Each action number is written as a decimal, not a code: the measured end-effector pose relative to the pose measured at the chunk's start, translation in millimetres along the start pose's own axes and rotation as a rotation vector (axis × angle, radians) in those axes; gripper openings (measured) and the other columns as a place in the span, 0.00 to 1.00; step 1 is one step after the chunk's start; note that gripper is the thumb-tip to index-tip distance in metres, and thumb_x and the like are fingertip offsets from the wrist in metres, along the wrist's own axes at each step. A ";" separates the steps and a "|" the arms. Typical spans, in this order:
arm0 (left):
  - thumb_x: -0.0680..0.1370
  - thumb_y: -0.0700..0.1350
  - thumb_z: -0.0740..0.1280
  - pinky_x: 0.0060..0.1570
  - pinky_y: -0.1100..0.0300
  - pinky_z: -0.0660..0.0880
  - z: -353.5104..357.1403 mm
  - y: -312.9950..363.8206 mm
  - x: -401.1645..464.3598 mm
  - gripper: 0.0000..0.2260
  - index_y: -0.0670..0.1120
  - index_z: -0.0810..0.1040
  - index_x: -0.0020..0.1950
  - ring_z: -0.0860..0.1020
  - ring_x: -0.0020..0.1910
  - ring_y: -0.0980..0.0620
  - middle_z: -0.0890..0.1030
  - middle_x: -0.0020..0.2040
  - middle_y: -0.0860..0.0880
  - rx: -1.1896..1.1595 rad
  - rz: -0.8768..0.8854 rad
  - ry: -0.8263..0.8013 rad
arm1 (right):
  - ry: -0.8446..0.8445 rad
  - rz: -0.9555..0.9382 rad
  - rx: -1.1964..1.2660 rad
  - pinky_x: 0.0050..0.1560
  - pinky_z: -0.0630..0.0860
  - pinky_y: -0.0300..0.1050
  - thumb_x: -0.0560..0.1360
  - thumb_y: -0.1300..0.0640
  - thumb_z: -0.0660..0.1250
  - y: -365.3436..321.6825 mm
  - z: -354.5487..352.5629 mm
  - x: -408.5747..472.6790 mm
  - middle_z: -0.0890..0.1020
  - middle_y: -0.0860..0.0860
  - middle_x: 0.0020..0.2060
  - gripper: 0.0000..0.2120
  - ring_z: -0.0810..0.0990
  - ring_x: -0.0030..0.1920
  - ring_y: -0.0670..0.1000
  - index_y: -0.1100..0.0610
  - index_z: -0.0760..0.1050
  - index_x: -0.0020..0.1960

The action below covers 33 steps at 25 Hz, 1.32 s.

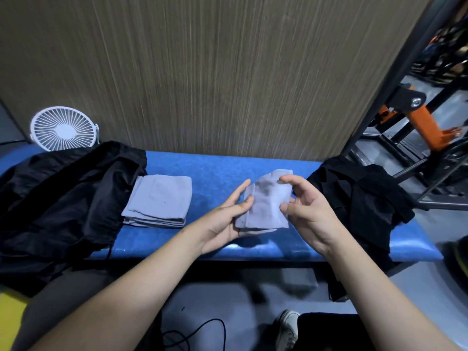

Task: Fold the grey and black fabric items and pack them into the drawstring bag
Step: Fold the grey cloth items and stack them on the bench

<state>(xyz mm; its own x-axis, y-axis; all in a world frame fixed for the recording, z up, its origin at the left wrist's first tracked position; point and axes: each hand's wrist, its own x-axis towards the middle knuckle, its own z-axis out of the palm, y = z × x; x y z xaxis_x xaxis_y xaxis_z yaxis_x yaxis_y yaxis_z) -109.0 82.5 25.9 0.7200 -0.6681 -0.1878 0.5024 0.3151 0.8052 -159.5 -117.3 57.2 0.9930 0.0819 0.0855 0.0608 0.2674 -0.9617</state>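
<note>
Folding step: left hand point(229, 216) and right hand point(307, 209) hold the grey cloth point(266, 201) at centre frame; next, stack it on the folded grey pile point(158, 201).

Folded grey cloth point(263, 203), seemingly held

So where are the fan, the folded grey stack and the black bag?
fan point(63, 128), head view, centre of its white grille
grey stack point(159, 200), head view, top layer
black bag point(63, 196), head view, middle of its crumpled body
</note>
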 end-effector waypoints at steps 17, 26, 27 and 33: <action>0.75 0.46 0.73 0.45 0.72 0.67 -52.9 64.7 -48.9 0.14 0.59 0.80 0.59 0.75 0.45 0.65 0.79 0.51 0.61 1.212 0.338 0.457 | 0.066 0.127 -0.394 0.43 0.73 0.40 0.75 0.68 0.70 21.2 48.6 33.3 0.70 0.52 0.27 0.19 0.72 0.34 0.51 0.52 0.78 0.63; 0.75 0.41 0.73 0.66 0.61 0.67 -105.7 88.2 -93.5 0.20 0.50 0.78 0.66 0.74 0.62 0.55 0.73 0.62 0.53 1.305 0.347 0.676 | 0.010 0.116 -0.357 0.43 0.72 0.44 0.74 0.69 0.71 57.5 117.8 75.5 0.69 0.54 0.30 0.22 0.72 0.37 0.52 0.52 0.77 0.63; 0.76 0.40 0.72 0.68 0.59 0.67 -110.3 89.1 -96.2 0.20 0.49 0.78 0.67 0.74 0.62 0.55 0.73 0.63 0.53 1.305 0.355 0.706 | 0.006 0.119 -0.361 0.44 0.71 0.45 0.74 0.68 0.71 61.4 123.1 79.2 0.69 0.55 0.32 0.22 0.71 0.38 0.52 0.52 0.77 0.63; 0.77 0.39 0.70 0.68 0.66 0.63 -133.2 89.0 -102.8 0.19 0.45 0.76 0.69 0.71 0.67 0.55 0.69 0.68 0.51 1.324 0.344 0.786 | -0.014 0.131 -0.424 0.41 0.72 0.39 0.74 0.65 0.71 76.2 141.9 93.3 0.73 0.52 0.32 0.19 0.73 0.35 0.51 0.52 0.78 0.63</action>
<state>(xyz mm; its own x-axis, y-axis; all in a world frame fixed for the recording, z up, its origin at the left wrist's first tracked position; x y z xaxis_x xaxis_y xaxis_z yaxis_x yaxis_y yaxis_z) -74.5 269.0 41.9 0.9770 -0.0558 0.2058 -0.1855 -0.6983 0.6913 -76.6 47.0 28.8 0.9938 0.1027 -0.0430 -0.0258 -0.1637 -0.9862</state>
